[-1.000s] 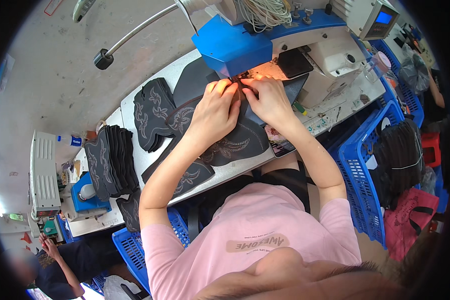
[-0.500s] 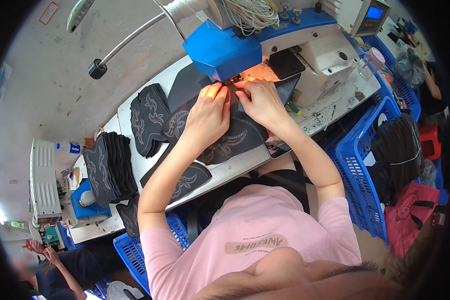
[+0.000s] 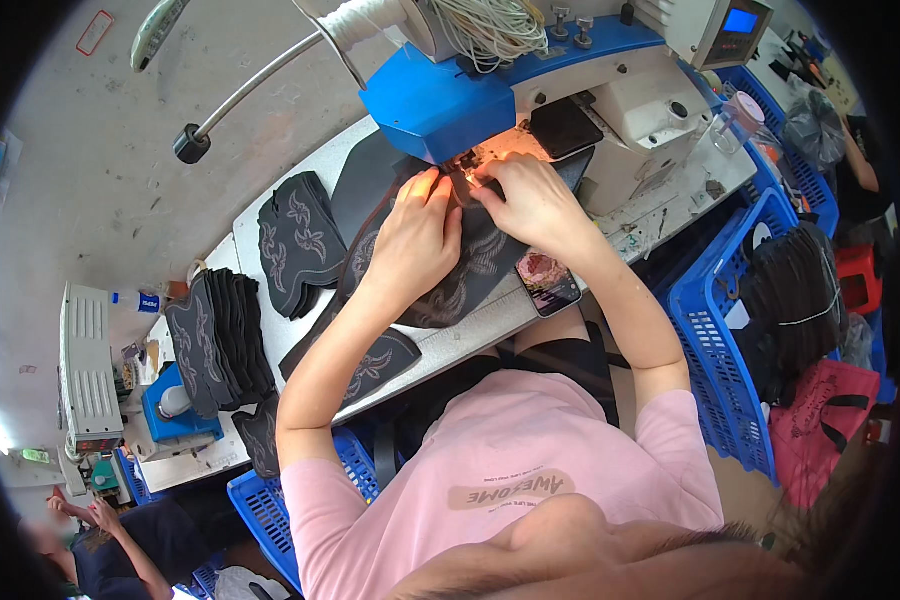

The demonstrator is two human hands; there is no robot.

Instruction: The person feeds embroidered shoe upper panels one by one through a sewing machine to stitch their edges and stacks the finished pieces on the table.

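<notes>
Under the blue head of a sewing machine (image 3: pixel 438 105) lies a dark boot-upper piece (image 3: pixel 438 305) with pale stitched ornament. My left hand (image 3: pixel 415 240) is closed on its upper edge, fingers bent together close to the lit needle area. Just right of the needle, my right hand (image 3: pixel 538 208) pinches the same edge between thumb and fingers. My fingers hide the exact grip and the needle tip. Similar embroidered pieces lie in a small pile (image 3: pixel 298 240) left of the machine, and another piece (image 3: pixel 382 362) rests beneath my left forearm.
A phone (image 3: pixel 548 282) lies at the table's front edge, right of the work. Further left stands a thick stack of dark pieces (image 3: pixel 220 340). Blue crates (image 3: pixel 715 340) flank me at right and lower left. A black flat object (image 3: pixel 565 128) sits on the machine bed. Other people work at both sides.
The boot-upper piece has turned and shifted left under the machine head, uncovering the phone. Both hands stay near the needle, with only small finger shifts.
</notes>
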